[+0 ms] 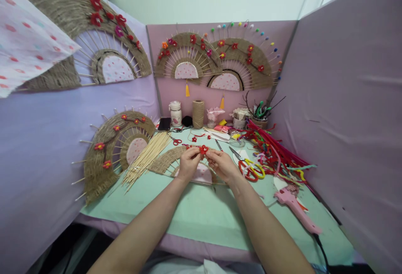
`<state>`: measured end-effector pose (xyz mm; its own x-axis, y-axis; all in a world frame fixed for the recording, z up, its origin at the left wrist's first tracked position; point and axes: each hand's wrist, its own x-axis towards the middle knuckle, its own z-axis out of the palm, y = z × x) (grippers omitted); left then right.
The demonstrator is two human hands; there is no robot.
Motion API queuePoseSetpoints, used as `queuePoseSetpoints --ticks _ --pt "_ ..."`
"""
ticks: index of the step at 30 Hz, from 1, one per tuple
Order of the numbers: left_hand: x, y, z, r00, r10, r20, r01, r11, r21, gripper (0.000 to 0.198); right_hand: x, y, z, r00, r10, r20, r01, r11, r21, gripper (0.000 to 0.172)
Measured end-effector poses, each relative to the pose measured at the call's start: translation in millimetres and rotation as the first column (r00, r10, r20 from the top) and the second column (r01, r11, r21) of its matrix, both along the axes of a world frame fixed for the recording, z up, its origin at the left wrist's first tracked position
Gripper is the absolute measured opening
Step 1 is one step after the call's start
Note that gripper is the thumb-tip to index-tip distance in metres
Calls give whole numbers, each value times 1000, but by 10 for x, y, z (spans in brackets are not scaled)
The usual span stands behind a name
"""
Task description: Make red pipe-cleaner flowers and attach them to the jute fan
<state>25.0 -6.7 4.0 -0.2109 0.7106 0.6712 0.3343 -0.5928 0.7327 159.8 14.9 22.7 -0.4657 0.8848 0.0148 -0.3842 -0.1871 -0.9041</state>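
Note:
Between both hands, above the middle of the table, is a small red flower (204,149) that looks made of pipe cleaner. My left hand (189,163) pinches its left side. The fingertips of my right hand (222,164) close on its right side. Beneath the hands lies a twine-wrapped fan (168,160) with thin sticks and a pale dotted half-round centre, partly covered by my hands. Just behind them, another small red flower (194,139) rests on the table.
Bamboo sticks (146,159) lie left of the fan. To the right are scissors (253,168), a heap of pipe cleaners (273,152) and a pink glue gun (297,210) with a cord. A twine spool (198,114) and a white jar (175,113) stand at the back. Finished fans (188,42) hang behind.

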Motion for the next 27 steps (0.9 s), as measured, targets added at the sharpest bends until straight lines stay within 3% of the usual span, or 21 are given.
queuePoseSetpoints --ticks 5,9,11,14,16,18,24,27 --pt "-1 12 6 996 -41 78 44 998 -35 15 -14 -26 20 1000 -12 10 12 1000 26 25" --pt "-57 52 13 965 -76 251 116 982 -151 22 -14 9 -21 982 -127 142 98 976 195 30" --pt "-89 70 15 946 -83 314 150 969 -195 24 -7 21 -33 945 -272 179 204 923 327 32" --pt "-105 83 16 932 -100 349 173 968 -184 24 3 -8 -16 878 -457 144 315 777 545 28" --pt "-95 79 21 939 -115 325 176 970 -165 23 4 -49 10 855 -503 129 302 685 663 22" --pt "-77 65 33 948 -117 297 166 975 -145 23 -1 -86 33 846 -514 144 267 642 719 16" --pt "-24 17 70 956 -107 272 142 983 -112 23 -24 -102 45 856 -480 193 256 718 648 18" --pt "-3 14 49 958 -106 265 139 984 -109 20 -32 -93 27 851 -478 216 239 720 652 16"
